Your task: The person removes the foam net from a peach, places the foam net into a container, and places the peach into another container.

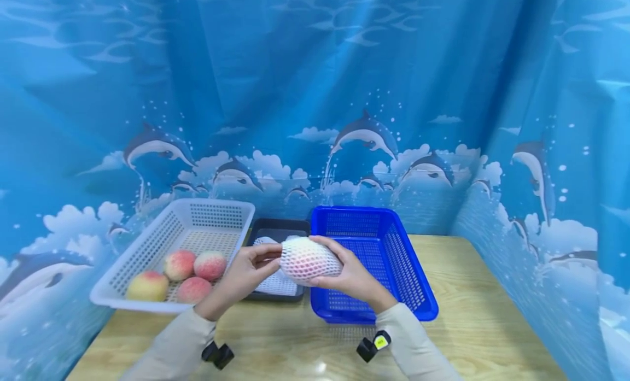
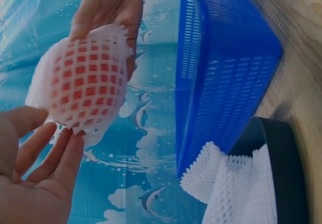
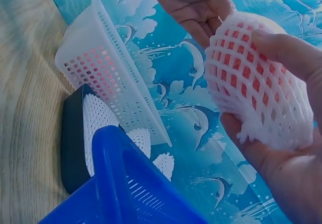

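A peach in a white foam net sleeve (image 1: 311, 262) is held up between both hands, over the gap between the black tray and the blue basket. My right hand (image 1: 350, 273) grips the wrapped peach from the right, thumb on the near side. At the other end, my left hand (image 1: 252, 270) pinches the edge of the sleeve with thumb and fingertips. Red skin of the peach (image 2: 90, 90) shows through the mesh in the left wrist view. Part of the right hand's fingers is hidden behind the fruit.
To the left stands a white basket (image 1: 110, 293) with several bare peaches (image 1: 194, 289). The black tray (image 1: 280, 226) in the middle holds white foam nets (image 1: 278, 283). The blue basket (image 1: 418, 277) stands to the right on the wooden table (image 1: 472, 304). A dolphin-print curtain (image 1: 315, 97) hangs behind.
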{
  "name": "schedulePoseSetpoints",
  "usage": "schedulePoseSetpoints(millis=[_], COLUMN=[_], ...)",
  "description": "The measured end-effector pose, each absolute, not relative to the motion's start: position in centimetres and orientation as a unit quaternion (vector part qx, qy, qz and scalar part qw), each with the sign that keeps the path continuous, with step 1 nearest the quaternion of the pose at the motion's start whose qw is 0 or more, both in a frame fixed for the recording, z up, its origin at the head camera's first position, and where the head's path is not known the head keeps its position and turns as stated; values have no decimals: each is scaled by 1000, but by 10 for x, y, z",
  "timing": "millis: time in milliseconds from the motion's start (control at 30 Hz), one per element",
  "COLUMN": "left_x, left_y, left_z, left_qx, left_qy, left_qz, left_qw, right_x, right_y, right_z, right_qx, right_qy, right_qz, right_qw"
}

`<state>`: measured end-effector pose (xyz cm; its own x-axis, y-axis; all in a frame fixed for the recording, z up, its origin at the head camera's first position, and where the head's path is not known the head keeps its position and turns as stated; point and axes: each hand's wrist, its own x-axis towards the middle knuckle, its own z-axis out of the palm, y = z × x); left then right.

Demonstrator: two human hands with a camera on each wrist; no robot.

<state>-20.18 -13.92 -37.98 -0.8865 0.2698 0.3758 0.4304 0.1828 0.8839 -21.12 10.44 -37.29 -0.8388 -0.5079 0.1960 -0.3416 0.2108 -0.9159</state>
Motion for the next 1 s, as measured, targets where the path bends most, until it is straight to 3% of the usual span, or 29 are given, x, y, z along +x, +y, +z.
schedulePoseSetpoints(millis=[433,1000], left_x=[-199,-196], left_y=[-134,-129], left_z=[-387,-393], left_qx=[-214,-196], left_qy=[-740,-723], left_qz=[-637,-662], left_qw=[29,27], right_x=[-221,-220], right_y=[105,99], right_z=[-396,-399], right_qx=[-267,-219], right_qy=[732,720], right_qz=[-624,-658], right_qw=[63,40])
